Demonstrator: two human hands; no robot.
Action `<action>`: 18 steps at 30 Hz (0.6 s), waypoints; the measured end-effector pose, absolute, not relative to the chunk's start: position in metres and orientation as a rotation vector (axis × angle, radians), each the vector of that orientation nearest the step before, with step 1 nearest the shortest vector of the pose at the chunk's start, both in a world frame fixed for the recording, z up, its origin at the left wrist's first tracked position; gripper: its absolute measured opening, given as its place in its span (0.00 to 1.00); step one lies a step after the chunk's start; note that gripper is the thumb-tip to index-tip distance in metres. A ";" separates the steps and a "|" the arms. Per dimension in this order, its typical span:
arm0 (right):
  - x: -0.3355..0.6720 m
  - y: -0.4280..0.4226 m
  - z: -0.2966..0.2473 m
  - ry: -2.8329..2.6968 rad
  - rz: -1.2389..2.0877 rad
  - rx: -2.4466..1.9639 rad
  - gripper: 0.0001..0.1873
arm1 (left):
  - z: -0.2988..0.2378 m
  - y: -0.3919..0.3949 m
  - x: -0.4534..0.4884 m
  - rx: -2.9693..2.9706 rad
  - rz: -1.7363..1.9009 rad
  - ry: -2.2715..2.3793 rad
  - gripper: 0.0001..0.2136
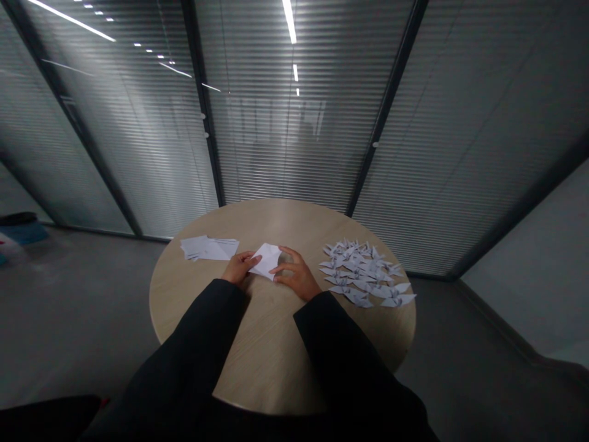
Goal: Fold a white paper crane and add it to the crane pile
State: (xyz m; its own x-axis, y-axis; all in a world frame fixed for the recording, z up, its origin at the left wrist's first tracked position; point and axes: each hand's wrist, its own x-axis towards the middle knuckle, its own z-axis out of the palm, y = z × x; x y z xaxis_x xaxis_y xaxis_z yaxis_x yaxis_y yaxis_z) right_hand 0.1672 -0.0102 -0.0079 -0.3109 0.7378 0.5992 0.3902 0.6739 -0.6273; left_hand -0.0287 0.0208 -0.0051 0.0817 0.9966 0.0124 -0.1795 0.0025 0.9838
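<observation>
A careless slip of the right hand (297, 274) could skew or crease the folded white sheet (265, 260), which looks crisp and angular — it lies mid-way across the round wooden tabletop (264, 362), between a paper stack (209, 248) and origami cranes (365, 273). That hand is open, fingertips touching the sheet; whether the left hand (238, 268) pinches it cannot be told.

A round, light wood-grain table (285, 220) carries three groups of paper. Toward its left edge lies a loose stack of white paper sheets (209, 248). Near the middle, a single folded white sheet (265, 260) sits on the top. Toward the right edge spreads a crowded heap of white origami cranes (363, 273), overlapping one another.
</observation>
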 end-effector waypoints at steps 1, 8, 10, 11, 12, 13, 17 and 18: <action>0.167 -0.011 -0.007 -1.930 0.481 -0.871 0.08 | -0.005 0.020 -0.029 1.106 1.236 1.016 0.21; 0.168 -0.008 -0.008 -1.859 0.542 -0.901 0.03 | -0.003 0.018 -0.028 1.134 1.209 1.012 0.21; 0.168 -0.006 -0.009 -1.829 0.562 -0.921 0.04 | -0.002 0.017 -0.027 1.143 1.209 1.002 0.21; 0.168 -0.005 -0.010 -1.812 0.574 -0.937 0.04 | -0.002 0.017 -0.027 1.140 1.209 0.994 0.21; 0.168 -0.004 -0.011 -1.792 0.585 -0.955 0.05 | -0.001 0.016 -0.027 1.135 1.207 0.984 0.21; 0.168 -0.003 -0.012 -1.767 0.592 -0.977 0.05 | -0.001 0.016 -0.026 1.128 1.204 0.974 0.21; 0.166 -0.001 -0.014 -1.645 0.659 -1.060 0.07 | 0.001 0.013 -0.023 1.125 1.202 0.958 0.22; 0.166 0.000 -0.014 -1.621 0.713 -1.053 0.08 | 0.002 0.013 -0.022 1.130 1.205 0.959 0.22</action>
State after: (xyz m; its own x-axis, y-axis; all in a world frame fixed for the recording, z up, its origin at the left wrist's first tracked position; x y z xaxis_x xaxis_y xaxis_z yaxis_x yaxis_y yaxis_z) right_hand 0.1657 -0.0003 -0.0143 -0.0863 0.8965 0.4346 0.2861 0.4401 -0.8512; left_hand -0.0221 0.0126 0.0015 0.1337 0.9907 0.0239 -0.1994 0.0032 0.9799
